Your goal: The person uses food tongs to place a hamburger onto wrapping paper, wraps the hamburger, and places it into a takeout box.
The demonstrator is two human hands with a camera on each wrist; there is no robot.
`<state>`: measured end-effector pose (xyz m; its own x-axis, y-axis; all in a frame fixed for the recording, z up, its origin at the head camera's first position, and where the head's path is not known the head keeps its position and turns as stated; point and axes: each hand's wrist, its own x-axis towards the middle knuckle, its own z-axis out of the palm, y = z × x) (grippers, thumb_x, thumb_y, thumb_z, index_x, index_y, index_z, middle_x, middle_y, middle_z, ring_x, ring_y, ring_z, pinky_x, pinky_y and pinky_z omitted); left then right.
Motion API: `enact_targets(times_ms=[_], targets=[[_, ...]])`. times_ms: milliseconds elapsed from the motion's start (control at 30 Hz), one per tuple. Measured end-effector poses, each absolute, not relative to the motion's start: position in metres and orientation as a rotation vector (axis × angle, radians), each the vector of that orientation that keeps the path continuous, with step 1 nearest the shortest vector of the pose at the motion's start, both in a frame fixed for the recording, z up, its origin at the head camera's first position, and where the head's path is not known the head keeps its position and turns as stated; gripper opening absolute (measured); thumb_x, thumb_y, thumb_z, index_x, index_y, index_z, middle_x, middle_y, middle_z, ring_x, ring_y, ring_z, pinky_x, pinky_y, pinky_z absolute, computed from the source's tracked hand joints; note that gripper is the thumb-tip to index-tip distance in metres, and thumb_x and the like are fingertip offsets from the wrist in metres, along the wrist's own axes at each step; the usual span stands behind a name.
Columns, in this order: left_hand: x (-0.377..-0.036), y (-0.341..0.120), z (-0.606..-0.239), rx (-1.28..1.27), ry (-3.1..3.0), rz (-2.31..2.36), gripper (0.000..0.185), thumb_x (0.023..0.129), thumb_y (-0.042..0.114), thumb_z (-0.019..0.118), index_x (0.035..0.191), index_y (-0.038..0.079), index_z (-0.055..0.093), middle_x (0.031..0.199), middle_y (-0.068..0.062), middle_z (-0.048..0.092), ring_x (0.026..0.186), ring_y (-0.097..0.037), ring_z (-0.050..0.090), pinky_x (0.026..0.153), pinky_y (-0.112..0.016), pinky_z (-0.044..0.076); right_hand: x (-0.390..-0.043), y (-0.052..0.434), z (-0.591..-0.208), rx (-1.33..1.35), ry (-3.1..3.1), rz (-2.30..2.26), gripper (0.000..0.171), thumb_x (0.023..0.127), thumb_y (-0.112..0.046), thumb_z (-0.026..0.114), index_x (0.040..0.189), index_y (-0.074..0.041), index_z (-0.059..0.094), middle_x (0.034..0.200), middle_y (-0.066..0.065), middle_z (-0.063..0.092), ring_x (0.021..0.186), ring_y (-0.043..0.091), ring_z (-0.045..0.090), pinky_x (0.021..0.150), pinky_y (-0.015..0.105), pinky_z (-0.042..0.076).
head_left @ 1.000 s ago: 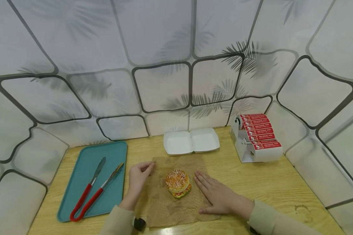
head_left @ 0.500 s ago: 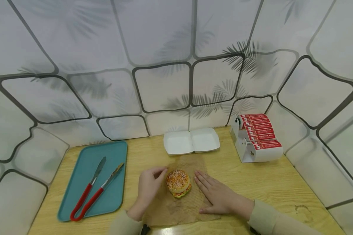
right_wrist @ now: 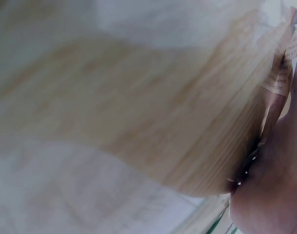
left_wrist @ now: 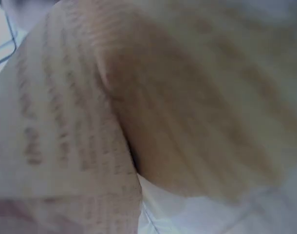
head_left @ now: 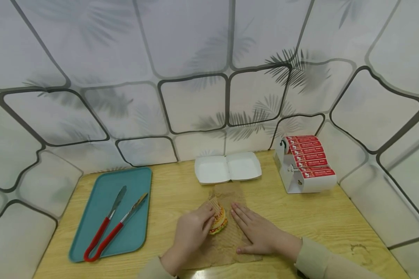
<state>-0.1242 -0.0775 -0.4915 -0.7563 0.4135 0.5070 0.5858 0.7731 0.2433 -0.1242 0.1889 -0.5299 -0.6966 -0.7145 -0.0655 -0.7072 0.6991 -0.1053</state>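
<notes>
Left hand: the left hand [head_left: 192, 232] pinches the left edge of the brown wrapping paper [head_left: 230, 242] and holds that flap up over the burger [head_left: 219, 223], fingers curled, thumb on the paper.
Right hand: the right hand [head_left: 256, 230] lies flat on the paper just right of the burger, fingers straight and a little spread, palm down.
Burger: sits near the middle of the paper on the table [head_left: 335, 221], between the two hands; its left half is covered by the folded flap, its right side with red and green filling shows.
Paper: spread on the table, its far corner reaching toward the open white box [head_left: 227, 167].
Tray: a teal tray [head_left: 101, 232] lies well to the left and carries red-handled tongs [head_left: 111, 224].
Dispenser: a white holder with red labels [head_left: 305, 162] stands at the far right of the table.
Wrist views: both are blurred; only paper and skin close to the lens can be made out.
</notes>
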Motion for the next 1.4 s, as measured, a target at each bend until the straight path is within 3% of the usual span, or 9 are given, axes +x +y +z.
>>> enact_targets(times_ms=[200, 433, 567, 800, 1033, 1400], targets=[[-0.119, -0.083, -0.498, -0.890, -2.546, -0.383, 0.034, 0.090, 0.031, 0.084, 0.115, 0.008, 0.082, 0.123, -0.008, 0.080, 0.114, -0.023, 0.078, 0.088, -0.034, 0.067, -0.124, 0.188, -0.529, -1.191, 2.805, -0.128, 0.111, 0.098, -0.083, 0.040, 0.166, 0.003, 0.026, 0.176, 0.024, 0.021, 0.163, 0.039, 0.025, 0.126, 0.050, 0.041], [-0.115, -0.093, -0.498, -1.044, -2.680, -0.285, 0.057, 0.099, 0.043, 0.072, 0.140, 0.003, 0.068, 0.146, -0.014, 0.067, 0.139, -0.029, 0.064, 0.112, -0.042, 0.057, -0.123, 0.188, -0.528, -1.171, 2.797, -0.138, 0.111, 0.097, -0.083, 0.042, 0.166, 0.003, 0.026, 0.176, 0.024, 0.020, 0.162, 0.040, 0.025, 0.126, 0.051, 0.041], [-0.113, -0.097, -0.499, -1.102, -2.680, -0.198, 0.063, 0.100, 0.046, 0.069, 0.145, 0.001, 0.063, 0.151, -0.016, 0.063, 0.143, -0.030, 0.060, 0.117, -0.041, 0.053, -0.124, 0.188, -0.529, -1.190, 2.817, -0.121, 0.111, 0.097, -0.084, 0.040, 0.165, 0.003, 0.028, 0.175, 0.024, 0.022, 0.162, 0.040, 0.027, 0.125, 0.050, 0.042], [-0.111, -0.102, -0.499, -1.162, -2.640, -0.117, 0.066, 0.102, 0.046, 0.067, 0.148, 0.000, 0.060, 0.155, -0.017, 0.059, 0.146, -0.030, 0.056, 0.120, -0.039, 0.050, -0.123, 0.190, -0.534, -1.199, 2.826, -0.177, 0.111, 0.098, -0.083, 0.041, 0.167, 0.002, 0.024, 0.176, 0.023, 0.020, 0.163, 0.038, 0.024, 0.126, 0.050, 0.040], [-0.112, -0.104, -0.497, -1.188, -2.635, -0.086, 0.066, 0.103, 0.045, 0.065, 0.150, 0.000, 0.057, 0.157, -0.018, 0.056, 0.148, -0.029, 0.054, 0.122, -0.038, 0.048, -0.121, 0.189, -0.527, -1.167, 2.816, -0.187, 0.110, 0.098, -0.082, 0.043, 0.165, 0.003, 0.029, 0.175, 0.024, 0.023, 0.161, 0.041, 0.028, 0.125, 0.053, 0.042], [-0.113, -0.105, -0.495, -1.207, -2.676, -0.056, 0.065, 0.106, 0.045, 0.061, 0.153, 0.001, 0.054, 0.160, -0.017, 0.053, 0.151, -0.027, 0.051, 0.124, -0.037, 0.045, -0.122, 0.191, -0.522, -1.234, 2.860, -0.208, 0.095, 0.104, -0.068, 0.050, 0.163, 0.005, 0.034, 0.172, 0.024, 0.031, 0.158, 0.041, 0.034, 0.124, 0.051, 0.040]])
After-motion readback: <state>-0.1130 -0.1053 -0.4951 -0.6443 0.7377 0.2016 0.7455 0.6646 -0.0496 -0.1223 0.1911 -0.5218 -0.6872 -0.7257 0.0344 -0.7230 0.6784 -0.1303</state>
